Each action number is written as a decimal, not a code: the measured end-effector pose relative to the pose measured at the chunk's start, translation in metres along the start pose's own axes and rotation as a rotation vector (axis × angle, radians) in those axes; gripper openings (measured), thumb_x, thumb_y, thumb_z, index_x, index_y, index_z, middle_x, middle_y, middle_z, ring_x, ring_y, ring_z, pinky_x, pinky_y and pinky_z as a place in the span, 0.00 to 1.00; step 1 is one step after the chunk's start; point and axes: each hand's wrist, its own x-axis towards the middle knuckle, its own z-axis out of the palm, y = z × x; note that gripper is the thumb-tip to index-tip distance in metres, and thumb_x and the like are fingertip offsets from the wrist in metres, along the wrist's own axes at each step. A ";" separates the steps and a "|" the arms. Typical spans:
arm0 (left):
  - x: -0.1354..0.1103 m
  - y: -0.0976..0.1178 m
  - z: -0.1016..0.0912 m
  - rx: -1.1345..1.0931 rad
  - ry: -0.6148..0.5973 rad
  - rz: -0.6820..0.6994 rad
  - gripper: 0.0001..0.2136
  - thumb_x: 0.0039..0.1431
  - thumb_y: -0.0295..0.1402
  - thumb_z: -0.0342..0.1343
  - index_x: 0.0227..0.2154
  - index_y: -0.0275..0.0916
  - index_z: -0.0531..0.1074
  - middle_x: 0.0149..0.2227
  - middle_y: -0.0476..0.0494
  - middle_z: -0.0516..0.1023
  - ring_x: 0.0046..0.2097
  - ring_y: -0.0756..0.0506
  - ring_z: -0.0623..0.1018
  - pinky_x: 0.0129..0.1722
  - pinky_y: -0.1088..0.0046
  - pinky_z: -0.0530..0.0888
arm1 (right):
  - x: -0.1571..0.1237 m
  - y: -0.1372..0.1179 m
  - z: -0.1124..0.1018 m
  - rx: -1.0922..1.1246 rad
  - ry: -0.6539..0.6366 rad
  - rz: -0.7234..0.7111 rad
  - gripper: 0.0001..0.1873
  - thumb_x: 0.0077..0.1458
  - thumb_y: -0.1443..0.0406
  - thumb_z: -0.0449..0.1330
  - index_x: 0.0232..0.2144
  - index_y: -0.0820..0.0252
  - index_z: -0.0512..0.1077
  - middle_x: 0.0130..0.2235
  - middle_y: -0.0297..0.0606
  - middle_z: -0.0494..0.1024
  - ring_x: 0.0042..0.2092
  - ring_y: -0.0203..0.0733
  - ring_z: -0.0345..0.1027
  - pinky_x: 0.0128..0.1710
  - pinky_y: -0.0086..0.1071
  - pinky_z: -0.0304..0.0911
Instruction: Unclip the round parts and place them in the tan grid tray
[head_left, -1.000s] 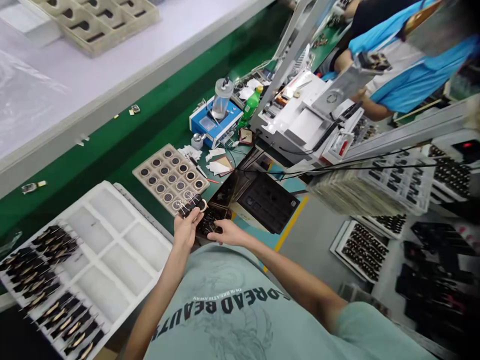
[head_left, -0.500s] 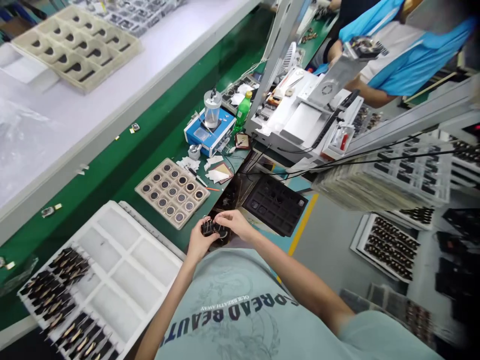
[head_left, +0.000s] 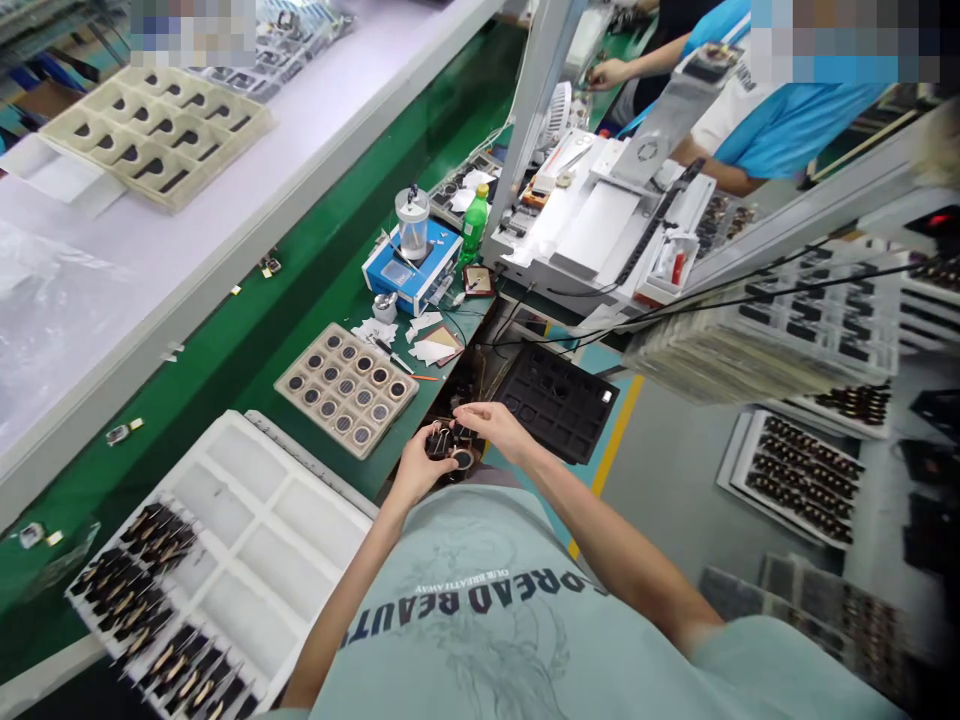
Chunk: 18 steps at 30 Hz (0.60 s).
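My left hand (head_left: 421,468) is closed around a small black binder clip (head_left: 438,443) with silver wire handles, held low in front of my shirt. Beside the clip, near my left thumb, shows a small round part (head_left: 463,459) with a dark face and a pale rim. My right hand (head_left: 496,428) is at the far side of this bundle, its fingertips pinched together; what lies between them is hidden. Just beyond my hands, a beige tray (head_left: 311,400) of round dark discs rests on the green bench.
At left a white compartment tray (head_left: 259,545) carries rows of black clipped pieces. A blue device (head_left: 401,278) and a green bottle (head_left: 474,222) stand farther along the bench. Down right lies a black tray (head_left: 551,400). A co-worker in blue (head_left: 795,130) sits behind a white machine (head_left: 577,240).
Both my hands have shifted slightly right in view with the clip. My right fingertips have moved off the clip's front, and the round part now shows more. The co-worker's arm reaches farther forward.
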 end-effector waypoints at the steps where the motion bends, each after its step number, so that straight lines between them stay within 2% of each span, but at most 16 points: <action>1: 0.000 0.000 0.002 0.014 -0.024 0.010 0.31 0.29 0.21 0.72 0.44 0.38 0.77 0.45 0.40 0.81 0.47 0.37 0.79 0.56 0.57 0.69 | -0.001 0.000 -0.004 0.003 -0.041 0.015 0.28 0.47 0.48 0.68 0.43 0.62 0.77 0.37 0.41 0.80 0.37 0.42 0.73 0.35 0.33 0.69; 3: 0.002 0.000 0.007 0.047 -0.101 0.024 0.33 0.27 0.21 0.72 0.45 0.39 0.77 0.48 0.40 0.80 0.53 0.35 0.76 0.59 0.57 0.66 | -0.003 -0.003 -0.010 -0.041 -0.143 0.027 0.31 0.44 0.50 0.71 0.47 0.62 0.75 0.35 0.39 0.79 0.33 0.39 0.71 0.30 0.29 0.68; 4: 0.003 0.000 0.010 0.058 -0.151 0.029 0.33 0.28 0.21 0.71 0.46 0.39 0.77 0.49 0.40 0.80 0.54 0.34 0.75 0.59 0.57 0.65 | -0.004 -0.004 -0.013 -0.088 -0.189 0.019 0.30 0.44 0.51 0.71 0.46 0.63 0.76 0.33 0.38 0.79 0.31 0.37 0.70 0.28 0.28 0.66; 6: 0.005 -0.001 0.016 0.062 -0.250 0.040 0.32 0.31 0.20 0.70 0.47 0.38 0.77 0.48 0.40 0.80 0.53 0.35 0.76 0.59 0.57 0.65 | -0.007 -0.007 -0.016 -0.194 -0.252 -0.016 0.23 0.48 0.50 0.68 0.38 0.64 0.79 0.28 0.36 0.77 0.27 0.35 0.66 0.25 0.26 0.61; 8: 0.007 -0.002 0.023 0.051 -0.315 0.031 0.31 0.34 0.20 0.68 0.48 0.38 0.77 0.46 0.42 0.81 0.50 0.37 0.77 0.57 0.59 0.67 | -0.011 -0.009 -0.019 -0.276 -0.262 -0.057 0.22 0.52 0.49 0.64 0.30 0.64 0.80 0.23 0.35 0.75 0.25 0.34 0.64 0.23 0.26 0.58; 14: 0.013 -0.005 0.045 0.005 -0.376 -0.110 0.30 0.34 0.19 0.67 0.48 0.35 0.76 0.36 0.45 0.81 0.36 0.44 0.78 0.44 0.65 0.73 | -0.010 -0.006 -0.041 -0.405 -0.120 -0.122 0.25 0.54 0.46 0.61 0.27 0.63 0.80 0.22 0.35 0.75 0.24 0.34 0.61 0.24 0.28 0.54; 18: 0.015 -0.014 0.041 -0.027 -0.245 -0.238 0.36 0.33 0.20 0.71 0.52 0.33 0.73 0.31 0.44 0.80 0.32 0.46 0.77 0.40 0.66 0.75 | 0.014 0.010 -0.059 -0.476 0.052 -0.030 0.26 0.52 0.45 0.62 0.26 0.64 0.79 0.20 0.32 0.71 0.24 0.33 0.60 0.24 0.28 0.53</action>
